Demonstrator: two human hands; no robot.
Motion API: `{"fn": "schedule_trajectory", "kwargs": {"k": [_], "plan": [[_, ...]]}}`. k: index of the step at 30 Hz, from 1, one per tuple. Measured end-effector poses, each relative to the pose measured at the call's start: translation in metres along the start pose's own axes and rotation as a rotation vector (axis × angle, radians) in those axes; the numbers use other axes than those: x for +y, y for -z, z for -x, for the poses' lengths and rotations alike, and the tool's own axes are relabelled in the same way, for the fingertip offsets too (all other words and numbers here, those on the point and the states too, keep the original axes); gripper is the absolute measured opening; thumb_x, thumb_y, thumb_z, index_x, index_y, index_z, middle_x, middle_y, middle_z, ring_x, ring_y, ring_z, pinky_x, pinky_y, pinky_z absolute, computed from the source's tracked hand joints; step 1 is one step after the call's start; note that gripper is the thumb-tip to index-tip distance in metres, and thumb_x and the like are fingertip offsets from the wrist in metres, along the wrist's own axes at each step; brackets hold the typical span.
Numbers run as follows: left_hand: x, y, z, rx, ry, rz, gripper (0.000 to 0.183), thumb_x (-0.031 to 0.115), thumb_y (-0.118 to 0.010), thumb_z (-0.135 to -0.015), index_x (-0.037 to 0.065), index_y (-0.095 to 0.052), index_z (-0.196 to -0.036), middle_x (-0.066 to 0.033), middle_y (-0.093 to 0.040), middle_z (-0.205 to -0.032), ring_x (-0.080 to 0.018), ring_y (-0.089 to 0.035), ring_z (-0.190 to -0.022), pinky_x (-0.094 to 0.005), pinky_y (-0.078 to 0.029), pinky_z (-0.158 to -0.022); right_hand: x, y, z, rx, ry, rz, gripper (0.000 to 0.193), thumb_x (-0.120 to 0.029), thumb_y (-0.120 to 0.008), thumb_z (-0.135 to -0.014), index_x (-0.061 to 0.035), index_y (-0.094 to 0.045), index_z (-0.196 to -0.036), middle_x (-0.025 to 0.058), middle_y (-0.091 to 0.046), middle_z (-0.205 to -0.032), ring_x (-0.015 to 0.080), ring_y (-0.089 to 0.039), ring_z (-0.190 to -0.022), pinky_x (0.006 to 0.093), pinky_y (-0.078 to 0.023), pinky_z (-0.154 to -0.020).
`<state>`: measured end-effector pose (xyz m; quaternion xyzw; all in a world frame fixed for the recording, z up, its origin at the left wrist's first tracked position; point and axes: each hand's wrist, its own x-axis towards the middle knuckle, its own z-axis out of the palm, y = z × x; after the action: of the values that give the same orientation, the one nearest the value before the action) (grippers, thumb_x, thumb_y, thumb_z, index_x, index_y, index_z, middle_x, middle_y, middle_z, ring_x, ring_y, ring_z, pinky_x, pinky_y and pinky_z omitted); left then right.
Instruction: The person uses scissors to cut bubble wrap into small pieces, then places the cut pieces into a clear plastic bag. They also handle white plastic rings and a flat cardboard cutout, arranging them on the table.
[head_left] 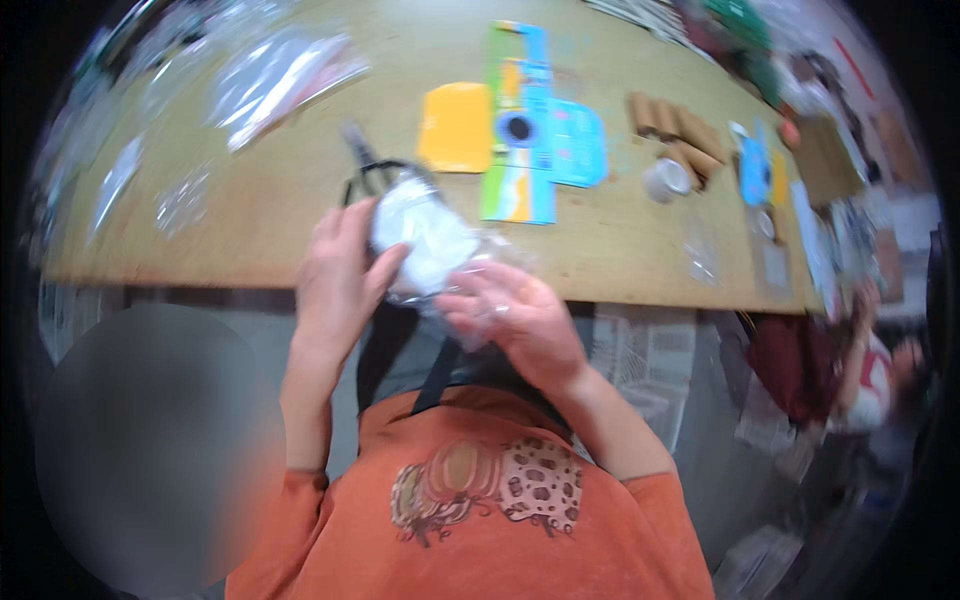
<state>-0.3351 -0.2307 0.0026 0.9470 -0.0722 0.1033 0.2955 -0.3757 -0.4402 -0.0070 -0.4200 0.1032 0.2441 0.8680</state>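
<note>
Head cam: L hand (345,255) holds white item (425,238) in clear bag at frame ctr; R hand (520,315) holds bag's lower rt edge, fingers curled, blurry. Blk scissors (365,157) just above, 1 yellow-blue printed card (546,150) upper ctr.

Orange shirt (480,575), short-sleeved; left sleeve (302,512) and right sleeve (645,495) in the same orange, ending near the elbows. Chest print (465,480): 3 pumpkins side by side, 1 streaky and patterned, 1 ribbed in tan-orange, 1 pale with dark animal-like spots; dark stems, curling tendrils. Forearms (315,385) and 2 hands bare. Dark lower garment (383,350), blurred, partly hidden
</note>
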Motion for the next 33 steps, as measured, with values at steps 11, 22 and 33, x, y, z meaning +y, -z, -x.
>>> {"fn": "schedule_trajectory", "kwargs": {"k": [11, 22, 33], "plan": [[-0.008, 0.001, 0.009, -0.104, 0.349, 1.164, 0.006, 0.011, -0.059, -0.093, 0.006, -0.058, -0.096, 0.0043, -0.057, -0.079, -0.0013, -0.051, -0.069, -0.0171, -0.041, -0.061, 0.016, 0.002, -0.009, -0.089, -0.004, 0.047, 0.044, -0.009, -0.055, -0.095, -0.0027, -0.039, -0.135, 0.0114, -0.058, -0.118, 0.0200, -0.066, -0.089, 0.0309, -0.056, -0.077], [0.009, -0.007, 0.008, -0.429, 0.317, 1.150, 0.011, 0.011, -0.066, -0.089, 0.006, -0.059, -0.096, 0.0053, -0.060, -0.078, 0.0007, -0.049, -0.061, -0.0147, -0.037, -0.052, 0.007, 0.018, 0.010, -0.159, 0.074, 0.105, 0.038, -0.020, -0.062, -0.093, -0.0042, -0.051, -0.126, 0.0006, -0.065, -0.090, 0.0023, -0.058, -0.064, 0.0158, -0.046, -0.052], [0.014, -0.015, -0.010, -0.081, 0.150, 1.028, 0.012, 0.007, -0.057, -0.094, 0.007, -0.057, -0.082, 0.0068, -0.054, -0.078, 0.0002, -0.045, -0.072, -0.0163, -0.035, -0.062, -0.013, 0.044, 0.043, -0.022, 0.129, 0.409, 0.027, -0.016, -0.053, -0.097, 0.0008, -0.056, -0.118, 0.0030, -0.065, -0.091, 0.0078, -0.063, -0.069, 0.0210, -0.053, -0.057]]}}
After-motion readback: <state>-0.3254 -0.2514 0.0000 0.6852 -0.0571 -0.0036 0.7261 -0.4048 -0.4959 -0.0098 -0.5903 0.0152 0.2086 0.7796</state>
